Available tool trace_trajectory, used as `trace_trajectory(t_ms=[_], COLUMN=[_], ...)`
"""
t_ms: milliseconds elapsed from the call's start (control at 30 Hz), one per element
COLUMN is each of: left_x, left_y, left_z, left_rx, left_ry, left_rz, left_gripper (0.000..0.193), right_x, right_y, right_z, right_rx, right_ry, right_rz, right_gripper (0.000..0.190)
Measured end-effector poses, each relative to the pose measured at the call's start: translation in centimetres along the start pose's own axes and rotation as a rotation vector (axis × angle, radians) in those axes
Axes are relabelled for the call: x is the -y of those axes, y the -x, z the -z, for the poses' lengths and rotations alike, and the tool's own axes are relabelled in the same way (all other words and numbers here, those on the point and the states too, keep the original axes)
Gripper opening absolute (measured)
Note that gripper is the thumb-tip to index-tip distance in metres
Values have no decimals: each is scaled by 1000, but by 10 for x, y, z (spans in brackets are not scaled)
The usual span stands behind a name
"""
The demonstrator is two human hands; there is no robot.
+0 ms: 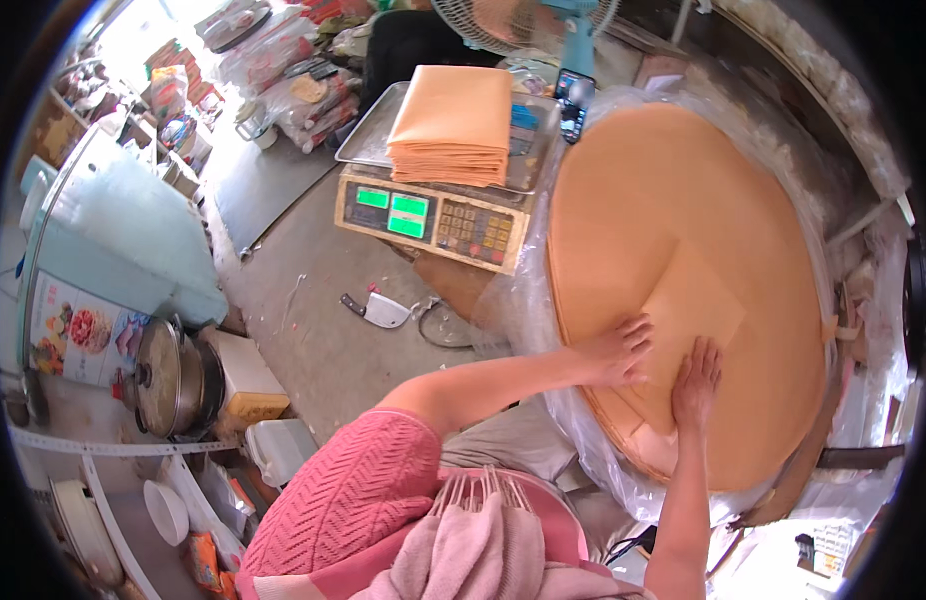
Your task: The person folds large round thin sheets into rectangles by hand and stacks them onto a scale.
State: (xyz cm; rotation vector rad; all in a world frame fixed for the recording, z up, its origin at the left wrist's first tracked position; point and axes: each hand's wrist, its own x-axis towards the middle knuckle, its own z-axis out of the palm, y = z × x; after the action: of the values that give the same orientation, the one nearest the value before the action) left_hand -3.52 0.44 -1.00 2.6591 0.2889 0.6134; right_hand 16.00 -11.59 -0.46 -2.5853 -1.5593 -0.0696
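Note:
A large round stack of thin orange-tan sheets (680, 180) lies before me on clear plastic film (534, 285). The top sheet has a folded-over part (695, 292) with straight edges near the middle. My left hand (619, 351) rests at the left edge of this fold, its fingers slightly bent and spread. Palm down on the fold's lower part is my right hand (697, 386). I see neither hand gripping anything. Below the hands, near the stack's rim, some sheet edges are turned up and show a paler layer (650, 442).
A digital scale (433, 221) with a metal tray (365, 124) carries folded orange sheets (452, 112). A phone (574, 105) stands beside it, before a fan (579, 37). On the floor lies a cleaver (384, 310). Left are a lidded pot (159, 375) and a pale blue chest (125, 225).

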Motion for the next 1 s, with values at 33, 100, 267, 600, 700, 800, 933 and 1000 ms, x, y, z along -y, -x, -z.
trace_trajectory(t_ms=[33, 100, 267, 600, 700, 800, 933, 1000], left_x=[-6, -14, -10, -22, -24, 6, 36, 41], left_y=[1, 5, 3, -29, -18, -3, 1, 2], left_z=[7, 25, 33, 93, 110, 92, 53, 45], left_rx=[13, 266, 422, 639, 559, 206, 45, 30], left_ry=[20, -166, -284, 221, 469, 488, 57, 106], left_rz=[-31, -114, -83, 236, 272, 16, -219, -196], left_gripper=[59, 75, 65, 46, 47, 42, 33, 30], right_x=[-3, -2, 1, -45, -49, -42, -50, -56], right_y=[2, 0, -12, 37, 49, 50, 50, 47], right_z=[2, 2, 6, 66, 55, 58, 43, 35], right_rx=[0, 18, 55, 223, 169, 172, 170, 188], right_ry=[10, -16, -37, -472, -555, -638, -698, -725], right_rz=[-38, -32, -84, 404, 410, 366, 331, 298], right_gripper=[48, 47, 46, 57, 55, 52, 46, 43])
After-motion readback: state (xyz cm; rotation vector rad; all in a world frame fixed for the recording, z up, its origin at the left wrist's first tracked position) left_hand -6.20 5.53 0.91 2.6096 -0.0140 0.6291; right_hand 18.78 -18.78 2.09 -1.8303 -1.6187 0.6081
